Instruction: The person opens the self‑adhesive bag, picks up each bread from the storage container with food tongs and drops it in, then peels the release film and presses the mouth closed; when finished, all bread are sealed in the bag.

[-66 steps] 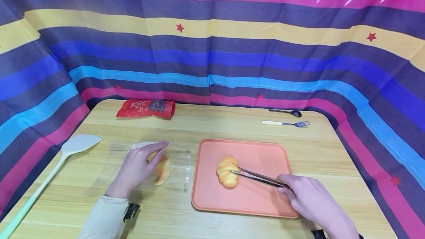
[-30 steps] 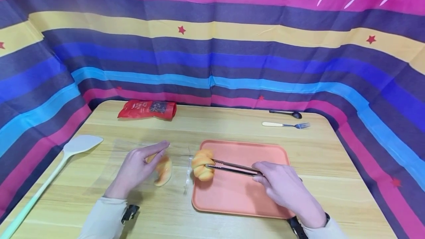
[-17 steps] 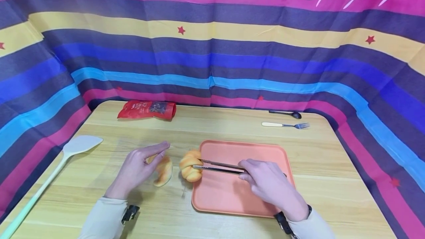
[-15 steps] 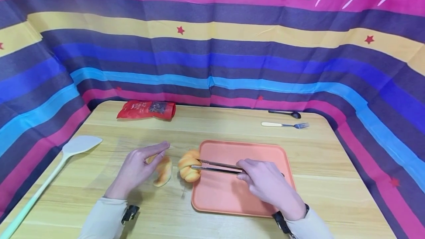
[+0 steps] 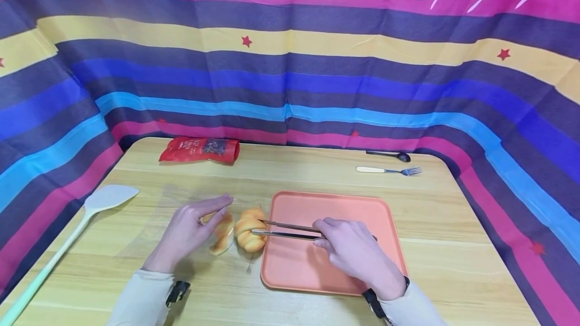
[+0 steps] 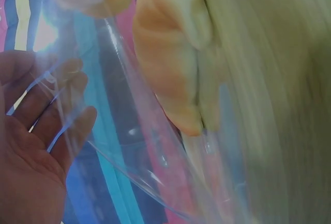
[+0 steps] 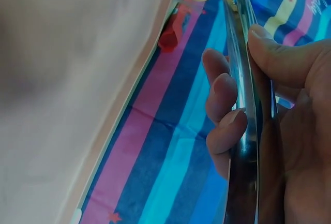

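Note:
My right hand (image 5: 358, 253) grips metal tongs (image 5: 294, 236), fingers and thumb on opposite sides of them in the right wrist view. Their tips pinch a golden twisted bread roll (image 5: 246, 233) just left of the pink tray (image 5: 358, 210), over the mouth end of a clear plastic bag (image 5: 149, 225). Another browned bread (image 5: 223, 238) lies at the bag, beside my left hand (image 5: 186, 233), which partly covers it. In the left wrist view the bag's film (image 6: 139, 157) drapes across my left fingers (image 6: 77, 125), which are spread and loosely bent.
A pale spatula (image 5: 109, 196) with a long green handle lies along the left table edge. At the back left is a red snack pouch (image 5: 199, 150). A black spoon (image 5: 401, 156) and a fork (image 5: 389, 170) lie at the back right. Striped cloth (image 5: 290, 79) hangs around the table.
My right hand has carried the twisted roll left in the tongs, from the middle of the tray past its edge, up close to the other bread. My left hand has stayed nearly still.

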`<state>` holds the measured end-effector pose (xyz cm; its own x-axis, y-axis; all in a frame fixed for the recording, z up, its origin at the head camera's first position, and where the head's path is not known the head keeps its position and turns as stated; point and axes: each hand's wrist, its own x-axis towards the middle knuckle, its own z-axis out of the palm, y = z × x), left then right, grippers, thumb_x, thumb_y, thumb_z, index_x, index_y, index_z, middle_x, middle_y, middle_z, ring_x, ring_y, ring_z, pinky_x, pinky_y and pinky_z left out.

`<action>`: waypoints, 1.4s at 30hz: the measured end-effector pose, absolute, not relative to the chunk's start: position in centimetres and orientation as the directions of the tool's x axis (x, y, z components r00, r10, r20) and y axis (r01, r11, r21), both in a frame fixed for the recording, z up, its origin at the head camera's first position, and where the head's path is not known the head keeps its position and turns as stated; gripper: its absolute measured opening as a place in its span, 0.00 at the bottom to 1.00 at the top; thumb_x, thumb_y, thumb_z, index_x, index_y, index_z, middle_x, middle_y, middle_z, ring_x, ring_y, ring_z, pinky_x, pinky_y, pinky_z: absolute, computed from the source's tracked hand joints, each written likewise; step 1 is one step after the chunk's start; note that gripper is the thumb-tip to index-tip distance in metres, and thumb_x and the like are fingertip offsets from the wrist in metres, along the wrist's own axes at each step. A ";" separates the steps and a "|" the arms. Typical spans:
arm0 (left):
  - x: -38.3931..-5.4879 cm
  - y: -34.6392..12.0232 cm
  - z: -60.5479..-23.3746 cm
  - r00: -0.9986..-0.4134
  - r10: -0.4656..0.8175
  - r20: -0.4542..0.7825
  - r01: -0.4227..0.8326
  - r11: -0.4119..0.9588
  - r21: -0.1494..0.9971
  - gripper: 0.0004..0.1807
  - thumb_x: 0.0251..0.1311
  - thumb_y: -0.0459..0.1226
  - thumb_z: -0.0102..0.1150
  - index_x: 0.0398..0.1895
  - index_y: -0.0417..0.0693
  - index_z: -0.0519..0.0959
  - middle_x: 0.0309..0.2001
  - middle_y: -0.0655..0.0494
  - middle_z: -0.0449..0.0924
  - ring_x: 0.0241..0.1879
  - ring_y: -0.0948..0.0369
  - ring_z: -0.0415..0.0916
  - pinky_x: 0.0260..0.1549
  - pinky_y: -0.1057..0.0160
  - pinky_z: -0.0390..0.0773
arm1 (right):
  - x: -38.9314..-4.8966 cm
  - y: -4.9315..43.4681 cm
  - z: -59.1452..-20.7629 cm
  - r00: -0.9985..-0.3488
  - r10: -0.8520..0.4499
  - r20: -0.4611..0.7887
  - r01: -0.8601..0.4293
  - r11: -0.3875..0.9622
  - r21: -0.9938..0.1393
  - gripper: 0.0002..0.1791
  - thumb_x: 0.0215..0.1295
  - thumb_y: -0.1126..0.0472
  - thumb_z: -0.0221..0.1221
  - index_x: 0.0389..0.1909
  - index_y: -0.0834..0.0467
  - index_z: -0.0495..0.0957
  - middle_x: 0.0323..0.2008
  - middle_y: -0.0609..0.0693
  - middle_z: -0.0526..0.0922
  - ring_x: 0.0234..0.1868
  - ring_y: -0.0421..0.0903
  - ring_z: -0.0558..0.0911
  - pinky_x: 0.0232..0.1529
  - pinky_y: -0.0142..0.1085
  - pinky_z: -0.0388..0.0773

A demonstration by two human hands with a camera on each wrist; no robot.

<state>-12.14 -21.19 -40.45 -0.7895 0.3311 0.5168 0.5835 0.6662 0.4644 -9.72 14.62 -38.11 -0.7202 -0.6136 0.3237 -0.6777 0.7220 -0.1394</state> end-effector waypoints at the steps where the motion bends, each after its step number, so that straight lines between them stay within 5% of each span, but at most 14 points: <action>1: -12.1 -21.2 -40.4 -0.789 0.332 0.516 0.584 0.666 0.464 0.18 0.58 0.28 0.66 0.53 0.43 0.83 0.53 0.50 0.82 0.50 0.50 0.81 0.44 0.50 0.82 | -9.8 14.5 -38.1 -0.720 -0.614 0.323 -0.677 0.723 -0.135 0.09 0.60 0.57 0.68 0.37 0.52 0.78 0.23 0.36 0.68 0.18 0.36 0.66 0.15 0.32 0.67; 25: -11.9 -20.9 -40.5 -0.767 0.340 0.544 0.604 0.670 0.432 0.17 0.58 0.29 0.65 0.53 0.41 0.83 0.52 0.48 0.82 0.47 0.48 0.82 0.41 0.51 0.83 | -10.5 11.2 -38.3 -0.720 -0.609 0.333 -0.681 0.711 -0.174 0.10 0.63 0.54 0.66 0.41 0.51 0.79 0.26 0.37 0.73 0.21 0.38 0.73 0.16 0.32 0.70; 42: -11.7 -20.7 -40.1 -0.734 0.312 0.603 0.615 0.681 0.397 0.18 0.56 0.27 0.67 0.52 0.39 0.83 0.53 0.46 0.81 0.47 0.48 0.81 0.42 0.51 0.82 | -11.0 10.4 -38.7 -0.728 -0.616 0.301 -0.682 0.697 -0.221 0.08 0.64 0.53 0.65 0.38 0.51 0.77 0.23 0.37 0.69 0.17 0.36 0.66 0.14 0.30 0.66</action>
